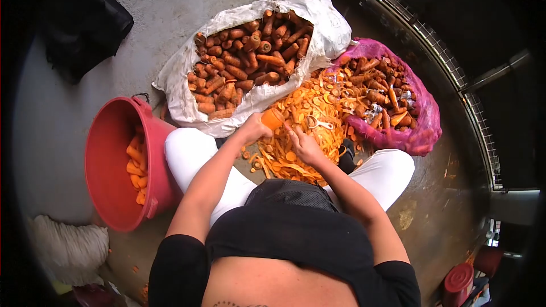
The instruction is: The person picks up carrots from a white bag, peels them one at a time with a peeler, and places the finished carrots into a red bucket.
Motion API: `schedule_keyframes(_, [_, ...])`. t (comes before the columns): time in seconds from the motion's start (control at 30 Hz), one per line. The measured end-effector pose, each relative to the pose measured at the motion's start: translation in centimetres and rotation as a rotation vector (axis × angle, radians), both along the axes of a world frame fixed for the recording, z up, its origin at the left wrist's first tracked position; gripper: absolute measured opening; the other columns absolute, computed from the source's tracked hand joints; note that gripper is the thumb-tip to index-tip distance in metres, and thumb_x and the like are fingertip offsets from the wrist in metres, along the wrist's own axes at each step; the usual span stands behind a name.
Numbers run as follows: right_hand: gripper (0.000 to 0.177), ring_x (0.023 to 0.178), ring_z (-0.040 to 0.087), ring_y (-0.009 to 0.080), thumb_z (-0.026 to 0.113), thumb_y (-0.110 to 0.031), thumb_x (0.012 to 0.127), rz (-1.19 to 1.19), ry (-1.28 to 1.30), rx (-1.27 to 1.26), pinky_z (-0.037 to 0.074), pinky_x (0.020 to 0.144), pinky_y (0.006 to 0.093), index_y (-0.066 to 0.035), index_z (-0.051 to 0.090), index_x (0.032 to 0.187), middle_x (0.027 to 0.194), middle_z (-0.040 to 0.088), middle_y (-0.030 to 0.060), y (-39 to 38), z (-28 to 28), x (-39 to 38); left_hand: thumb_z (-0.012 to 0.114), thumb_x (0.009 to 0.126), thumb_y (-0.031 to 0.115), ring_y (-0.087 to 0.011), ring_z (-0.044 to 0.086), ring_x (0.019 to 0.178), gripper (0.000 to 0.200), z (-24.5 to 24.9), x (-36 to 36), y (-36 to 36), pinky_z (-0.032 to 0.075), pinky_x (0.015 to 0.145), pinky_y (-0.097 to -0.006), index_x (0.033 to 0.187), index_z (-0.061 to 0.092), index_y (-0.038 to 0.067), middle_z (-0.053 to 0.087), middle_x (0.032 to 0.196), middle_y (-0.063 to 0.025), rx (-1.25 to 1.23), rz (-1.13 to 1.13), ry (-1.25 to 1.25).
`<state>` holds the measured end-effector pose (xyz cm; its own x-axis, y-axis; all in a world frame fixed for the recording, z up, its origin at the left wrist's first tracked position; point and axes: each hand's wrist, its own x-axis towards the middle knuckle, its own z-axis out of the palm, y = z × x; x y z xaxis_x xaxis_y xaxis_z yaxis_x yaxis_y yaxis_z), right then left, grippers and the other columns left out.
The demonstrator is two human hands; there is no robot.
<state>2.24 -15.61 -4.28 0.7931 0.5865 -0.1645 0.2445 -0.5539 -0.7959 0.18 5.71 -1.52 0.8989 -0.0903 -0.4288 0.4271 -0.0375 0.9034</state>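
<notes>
My left hand (pixel 256 128) is wrapped around a peeled, bright orange carrot (pixel 273 118), one end of it sticking out toward the middle. Just to the right of it, my right hand (pixel 305 145) has its fingers curled, the tips close to the carrot; I cannot tell what they hold. A pale peeler (pixel 321 123) shows just beyond the right hand, over the peelings. Below and beyond both hands spreads a heap of orange peelings (pixel 301 102) mixed with round carrot slices.
A white sack (pixel 187 71) full of unpeeled carrots lies open ahead. Right of it is a pink mesh sack (pixel 424 119) with carrots and scraps. A red bucket (pixel 108 153) at left contains peeled carrots (pixel 135 162). Black material (pixel 85 28) sits upper left, a pale sack (pixel 71 244) lower left.
</notes>
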Motion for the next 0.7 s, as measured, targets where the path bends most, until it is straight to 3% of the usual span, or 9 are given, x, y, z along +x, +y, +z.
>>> schedule_keyframes(0.07, [0.041,0.084,0.058,0.0477,0.033,-0.042,0.098,0.037,-0.030,-0.037,0.044,0.071,0.0531,-0.003,0.044,0.107,0.084,0.061,0.0297,-0.4,0.2,0.0,0.059,0.059,-0.004,-0.0119,0.048,0.048,0.023,0.7,0.0,0.0,0.038,0.044,-0.0293,0.082,0.055,-0.001,0.053,0.062,-0.0039,-0.066,0.000,0.030])
schedule_keyframes(0.17, [0.039,0.080,0.058,0.0477,0.033,-0.042,0.098,0.098,-0.033,-0.074,0.044,0.069,0.0538,-0.005,0.043,0.107,0.082,0.061,0.0292,-1.0,1.5,0.2,0.058,0.057,-0.003,-0.0140,0.050,0.047,0.030,-0.7,0.7,1.7,0.039,0.044,-0.0304,0.087,0.056,-0.002,0.055,0.062,-0.0054,-0.178,-0.168,0.149])
schedule_keyframes(0.27, [0.037,0.078,0.058,0.0478,0.034,-0.041,0.098,0.133,-0.060,-0.049,0.043,0.067,0.0544,-0.006,0.042,0.105,0.078,0.060,0.0286,-1.3,1.7,0.1,0.058,0.055,0.000,-0.0152,0.049,0.046,0.036,1.5,0.1,1.2,0.039,0.043,-0.0306,0.090,0.056,-0.002,0.055,0.062,-0.0063,-0.160,-0.137,0.165])
schedule_keyframes(0.47, [0.035,0.074,0.058,0.0472,0.036,-0.041,0.098,0.202,-0.188,-0.040,0.043,0.065,0.0549,-0.006,0.040,0.101,0.073,0.059,0.0275,-1.3,1.7,1.1,0.056,0.053,0.002,-0.0152,0.050,0.048,0.039,1.8,0.2,1.8,0.040,0.043,-0.0298,0.092,0.056,-0.002,0.056,0.066,-0.0080,-0.500,-0.182,0.213])
schedule_keyframes(0.5, [0.038,0.072,0.058,0.0464,0.033,-0.041,0.098,0.214,-0.164,-0.015,0.044,0.063,0.0538,-0.006,0.042,0.108,0.077,0.060,0.0283,-1.2,0.3,1.8,0.056,0.052,0.002,-0.0153,0.050,0.050,0.042,1.8,0.1,2.1,0.040,0.043,-0.0296,0.095,0.056,-0.002,0.056,0.069,-0.0085,-0.515,-0.161,0.270])
schedule_keyframes(0.6, [0.043,0.075,0.060,0.0440,0.029,-0.041,0.100,0.067,0.068,-0.285,0.047,0.066,0.0511,-0.005,0.042,0.118,0.087,0.061,0.0275,-1.6,-2.7,5.5,0.055,0.055,0.003,-0.0146,0.050,0.052,0.036,1.5,0.4,1.4,0.040,0.045,-0.0283,0.091,0.056,-0.001,0.054,0.068,-0.0070,-0.587,-0.404,0.286])
schedule_keyframes(0.67, [0.054,0.086,0.062,0.0396,0.025,-0.049,0.099,-0.101,-0.019,-0.173,0.047,0.071,0.0487,-0.001,0.050,0.107,0.094,0.063,0.0270,-3.3,-6.9,6.6,0.059,0.056,0.004,-0.0150,0.051,0.051,0.037,1.7,1.1,2.0,0.042,0.045,-0.0283,0.093,0.057,-0.001,0.055,0.068,-0.0072,-0.494,-0.331,0.248])
schedule_keyframes(0.7, [0.062,0.091,0.061,0.0335,0.027,-0.051,0.099,-0.213,0.031,-0.220,0.047,0.077,0.0420,0.003,0.053,0.114,0.103,0.062,0.0244,-3.6,-7.0,7.0,0.060,0.056,0.004,-0.0149,0.052,0.051,0.040,1.0,1.4,2.3,0.043,0.046,-0.0287,0.095,0.056,-0.001,0.056,0.071,-0.0079,-0.427,-0.275,0.246])
